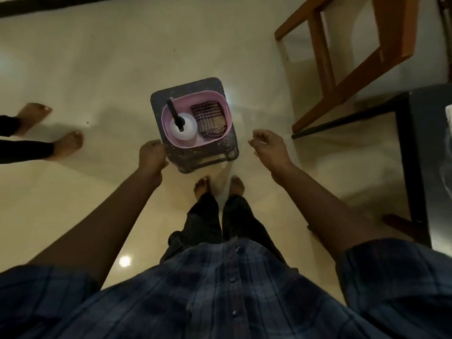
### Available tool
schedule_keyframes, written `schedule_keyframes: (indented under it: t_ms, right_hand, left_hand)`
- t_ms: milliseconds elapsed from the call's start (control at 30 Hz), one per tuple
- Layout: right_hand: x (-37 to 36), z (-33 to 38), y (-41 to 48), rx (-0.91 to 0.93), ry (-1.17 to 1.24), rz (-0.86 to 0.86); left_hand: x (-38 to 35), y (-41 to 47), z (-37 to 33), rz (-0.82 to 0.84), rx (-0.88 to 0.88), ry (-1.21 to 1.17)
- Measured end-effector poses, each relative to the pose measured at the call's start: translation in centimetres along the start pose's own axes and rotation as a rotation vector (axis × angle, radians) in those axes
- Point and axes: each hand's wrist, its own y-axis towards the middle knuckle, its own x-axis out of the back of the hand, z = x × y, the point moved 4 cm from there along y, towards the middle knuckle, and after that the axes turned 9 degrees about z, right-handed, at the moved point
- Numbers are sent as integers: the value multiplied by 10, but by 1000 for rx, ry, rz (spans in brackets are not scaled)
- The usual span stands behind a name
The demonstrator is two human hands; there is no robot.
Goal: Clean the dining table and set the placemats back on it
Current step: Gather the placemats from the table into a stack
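Pale floor (102, 69) lies open on the left up to a second person's bare feet (66, 145); a wooden chair (354, 50) and the dark table (415, 152) edge crowd the right. The left hand (151, 155) and right hand (269, 150), both loosely curled and holding nothing, flank a dark stool (195, 152). On it, a pink basket (193, 118) holds a white spray bottle (183, 124) beside a folded checked cloth (210, 119).
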Motion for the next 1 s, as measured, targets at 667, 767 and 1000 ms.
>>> schedule_keyframes:
  t_ms: [667,767,1000]
  right_hand:
    - [-58,29,144,-117,-38,10]
    - [-46,21,128,-103,-10,-50]
    - [11,17,39,-1,181,-189]
  left_hand:
    - [0,121,-13,16,81,38]
    - [-6,105,-23,39,59,21]
    - [-33,35,-68,147,-111,179]
